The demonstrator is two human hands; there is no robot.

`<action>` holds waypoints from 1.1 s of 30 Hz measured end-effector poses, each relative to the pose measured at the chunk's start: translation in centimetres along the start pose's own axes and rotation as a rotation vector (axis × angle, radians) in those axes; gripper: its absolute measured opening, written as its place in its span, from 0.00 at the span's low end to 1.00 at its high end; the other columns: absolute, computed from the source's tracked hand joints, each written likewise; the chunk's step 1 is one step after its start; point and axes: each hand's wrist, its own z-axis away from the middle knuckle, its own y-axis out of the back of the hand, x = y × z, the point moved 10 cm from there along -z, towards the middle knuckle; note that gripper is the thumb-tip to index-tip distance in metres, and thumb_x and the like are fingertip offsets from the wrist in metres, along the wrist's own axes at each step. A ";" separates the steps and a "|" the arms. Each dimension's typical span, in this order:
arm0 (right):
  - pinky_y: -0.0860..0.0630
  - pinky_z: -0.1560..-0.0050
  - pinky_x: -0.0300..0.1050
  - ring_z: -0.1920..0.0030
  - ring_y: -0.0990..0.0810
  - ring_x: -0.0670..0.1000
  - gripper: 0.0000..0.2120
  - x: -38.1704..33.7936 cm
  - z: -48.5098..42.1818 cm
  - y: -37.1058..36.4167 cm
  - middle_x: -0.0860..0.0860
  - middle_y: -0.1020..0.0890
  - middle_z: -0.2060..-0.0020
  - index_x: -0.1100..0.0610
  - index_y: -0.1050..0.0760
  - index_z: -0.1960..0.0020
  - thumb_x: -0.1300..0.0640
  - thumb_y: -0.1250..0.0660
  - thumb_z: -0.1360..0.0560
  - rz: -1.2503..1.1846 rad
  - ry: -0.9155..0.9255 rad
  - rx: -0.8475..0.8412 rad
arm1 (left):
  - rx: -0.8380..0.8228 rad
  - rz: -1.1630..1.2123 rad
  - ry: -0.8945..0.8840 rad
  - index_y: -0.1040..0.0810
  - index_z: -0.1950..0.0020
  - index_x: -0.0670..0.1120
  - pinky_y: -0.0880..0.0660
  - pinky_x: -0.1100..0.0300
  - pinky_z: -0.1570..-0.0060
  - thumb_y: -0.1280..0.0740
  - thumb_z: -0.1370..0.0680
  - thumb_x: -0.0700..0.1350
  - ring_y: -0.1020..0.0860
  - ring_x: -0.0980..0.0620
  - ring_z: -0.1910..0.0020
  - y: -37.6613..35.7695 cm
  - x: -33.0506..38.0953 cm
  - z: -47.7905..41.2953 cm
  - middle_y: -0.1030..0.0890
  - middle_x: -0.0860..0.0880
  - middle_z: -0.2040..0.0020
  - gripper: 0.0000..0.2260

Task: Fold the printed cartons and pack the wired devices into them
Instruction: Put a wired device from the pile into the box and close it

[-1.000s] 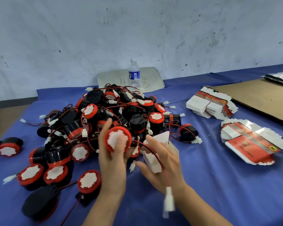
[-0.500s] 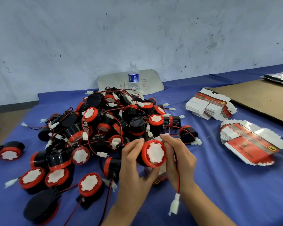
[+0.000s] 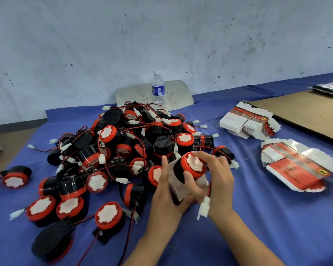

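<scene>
pinched the red rim of the wired device (image 3: 193, 167) with the curled fingers (image 3: 208, 156) of the right hand (image 3: 218, 177), pushing it black end first into the open mouth of a white carton (image 3: 178, 186). gripped that carton from below and from the left with the left hand (image 3: 166, 194), thumb laid across the device's black body, one finger raised straight along the carton's far wall. seated only partway, by the look of it: black body half in, red face well clear of the flaps. trailed the red wire under the right palm, its white connector (image 3: 203, 207) dangling just below the fingers, outside the carton.

just beyond the fingertips, a tangled pile of devices (image 3: 123, 150); well off to the right of them, stacks of flat printed cartons (image 3: 248, 124) on the blue cloth (image 3: 277, 217).

likely trouble, as a judgement: flaps shut on the loose wire or connector if not tucked in first; thin carton wall buckled or split by a crooked push; a neighbouring wire from the pile snagged and dragged along.
</scene>
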 end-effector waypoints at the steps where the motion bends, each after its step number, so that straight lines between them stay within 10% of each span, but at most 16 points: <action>1: 0.34 0.55 0.29 0.59 0.27 0.49 0.19 0.2 0.1 -0.4 0.34 0.29 0.59 0.57 0.19 0.51 0.47 0.33 0.35 0.033 -0.007 -0.023 | 0.043 -0.024 0.007 0.63 0.31 0.77 0.30 0.69 0.38 0.27 0.34 0.61 0.34 0.65 0.31 0.6 -0.3 -0.1 0.36 0.64 0.27 0.49; 4: 0.35 0.49 0.34 0.50 0.28 0.52 0.21 1.3 0.8 -2.4 0.43 0.24 0.56 0.56 0.21 0.51 0.43 0.33 0.36 0.116 -0.041 -0.170 | 0.078 -0.099 -0.026 0.64 0.29 0.73 0.37 0.82 0.46 0.25 0.32 0.54 0.39 0.80 0.38 1.1 -0.4 -0.2 0.43 0.71 0.32 0.51; 7: 0.32 0.47 0.46 0.44 0.31 0.51 0.19 1.4 1.6 -4.1 0.46 0.24 0.55 0.56 0.22 0.54 0.43 0.28 0.37 0.171 0.013 -0.292 | 0.065 -0.162 -0.089 0.56 0.26 0.65 0.37 0.82 0.47 0.24 0.30 0.37 0.37 0.79 0.40 0.8 -0.1 0.1 0.40 0.66 0.33 0.50; 14: 0.40 0.34 0.52 0.29 0.34 0.52 0.14 1.8 2.9 -6.3 0.42 0.18 0.45 0.54 0.18 0.64 0.49 0.35 0.26 0.161 0.039 -0.499 | 0.073 -0.230 -0.142 0.25 0.37 0.52 0.30 0.72 0.43 0.26 0.30 0.33 0.29 0.64 0.38 0.8 0.6 0.2 0.31 0.51 0.37 0.25; 19: 0.30 0.52 0.39 0.52 0.26 0.45 0.09 1.5 0.9 -3.1 0.47 0.21 0.54 0.55 0.22 0.63 0.52 0.36 0.27 0.008 -0.052 -0.217 | 0.113 -0.368 -0.105 0.25 0.57 0.48 0.24 0.60 0.49 0.24 0.30 0.49 0.25 0.57 0.46 1.3 0.5 0.1 0.27 0.49 0.40 0.11; 22: 0.30 0.64 0.30 0.68 0.25 0.45 0.12 3.2 0.1 -0.4 0.44 0.23 0.66 0.38 0.29 0.53 0.50 0.27 0.28 -0.239 -0.267 -0.013 | 0.082 -0.425 -0.026 0.28 0.60 0.51 0.24 0.58 0.47 0.31 0.29 0.61 0.24 0.50 0.42 1.3 0.0 -0.1 0.27 0.46 0.36 0.15; 28: 0.22 0.63 0.37 0.65 0.16 0.46 0.28 2.6 0.4 0.3 0.43 0.17 0.62 0.29 0.37 0.46 0.59 0.27 0.28 -0.362 -0.262 0.084 | 0.063 -0.469 -0.025 0.22 0.53 0.48 0.27 0.66 0.51 0.29 0.28 0.58 0.23 0.53 0.50 1.4 -0.2 -0.2 0.28 0.49 0.38 0.15; 33: 0.24 0.62 0.34 0.64 0.17 0.44 0.15 2.8 0.1 -0.1 0.38 0.18 0.61 0.31 0.33 0.51 0.54 0.39 0.22 -0.319 -0.237 0.048 | 0.043 -0.516 -0.010 0.28 0.60 0.48 0.24 0.59 0.56 0.29 0.29 0.60 0.25 0.53 0.57 0.8 -0.3 -0.1 0.26 0.44 0.42 0.17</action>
